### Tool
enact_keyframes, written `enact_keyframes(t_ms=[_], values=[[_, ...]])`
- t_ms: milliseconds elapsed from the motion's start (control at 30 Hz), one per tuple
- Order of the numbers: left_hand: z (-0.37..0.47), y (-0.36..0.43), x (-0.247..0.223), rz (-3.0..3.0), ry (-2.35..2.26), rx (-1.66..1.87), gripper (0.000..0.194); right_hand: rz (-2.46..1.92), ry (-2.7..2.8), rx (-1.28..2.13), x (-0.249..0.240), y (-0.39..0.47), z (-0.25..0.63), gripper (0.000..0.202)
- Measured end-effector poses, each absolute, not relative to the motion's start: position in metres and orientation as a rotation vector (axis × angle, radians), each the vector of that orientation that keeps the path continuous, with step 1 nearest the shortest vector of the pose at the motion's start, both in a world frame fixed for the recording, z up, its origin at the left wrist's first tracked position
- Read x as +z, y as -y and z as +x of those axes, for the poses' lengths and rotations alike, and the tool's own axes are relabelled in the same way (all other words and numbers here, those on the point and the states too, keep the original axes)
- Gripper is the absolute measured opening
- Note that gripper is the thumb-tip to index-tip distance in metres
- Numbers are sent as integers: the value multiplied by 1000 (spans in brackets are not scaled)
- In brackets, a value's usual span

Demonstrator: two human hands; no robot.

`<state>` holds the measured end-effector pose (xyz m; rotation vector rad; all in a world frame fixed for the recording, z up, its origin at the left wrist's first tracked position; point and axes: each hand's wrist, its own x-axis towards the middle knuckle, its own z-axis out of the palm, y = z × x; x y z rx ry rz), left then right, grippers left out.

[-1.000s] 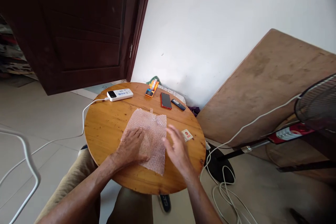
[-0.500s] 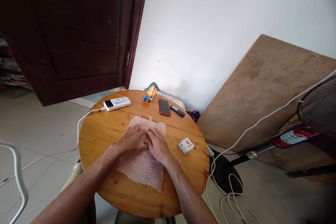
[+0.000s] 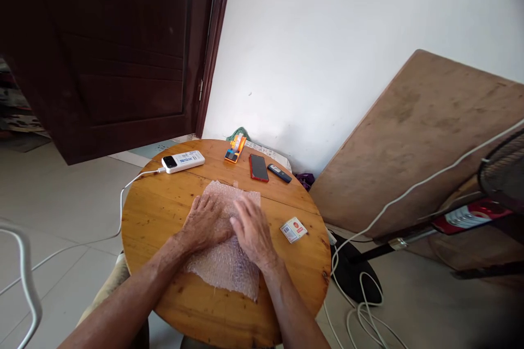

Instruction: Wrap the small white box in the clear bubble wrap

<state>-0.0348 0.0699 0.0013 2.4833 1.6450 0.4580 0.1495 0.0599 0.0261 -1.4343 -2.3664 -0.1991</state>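
Note:
A sheet of bubble wrap (image 3: 229, 272) lies on the round wooden table (image 3: 180, 305) in front of me. My left hand (image 3: 207, 221) rests flat on its left side, fingers stretched out and pointing away from me. Over the wrap's right side is my right hand (image 3: 252, 232), its fingers apart and slightly blurred; whether it touches the wrap I cannot tell. Neither hand grips anything. A small bit of tape sticks out at the wrap's far edge. Through the wrap near my right wrist a bluish patch shows faintly.
Beyond the wrap stand an orange tape dispenser (image 3: 234, 148), a red-edged phone (image 3: 258, 168) and a dark remote-like device (image 3: 279, 173). A white power bank (image 3: 183, 161) with a cable sits at left. A small white printed box (image 3: 293, 229) lies at right, near a fan (image 3: 470, 215).
My hands have moved apart. The left has slid left and spread flat, while the right has shifted right and its fingers have lifted. The view has turned slightly.

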Motion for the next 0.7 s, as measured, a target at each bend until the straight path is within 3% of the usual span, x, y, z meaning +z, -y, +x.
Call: enact_keyframes(t_ms=[100,233,400,700], values=[[-34,-71,0,2479,-1673,472,77,-1460,2484,-67,21,-62,151,38],[-36,-72,-2,2492,-1637,445,91,-1764,2224,-187,18,-66,160,39],[-35,-75,-4,2502,-1669,482,85,-1468,2417,-115,19,-63,146,41],[-36,-76,-9,2524,-1664,546,83,-1524,2350,-98,16,-64,149,43]])
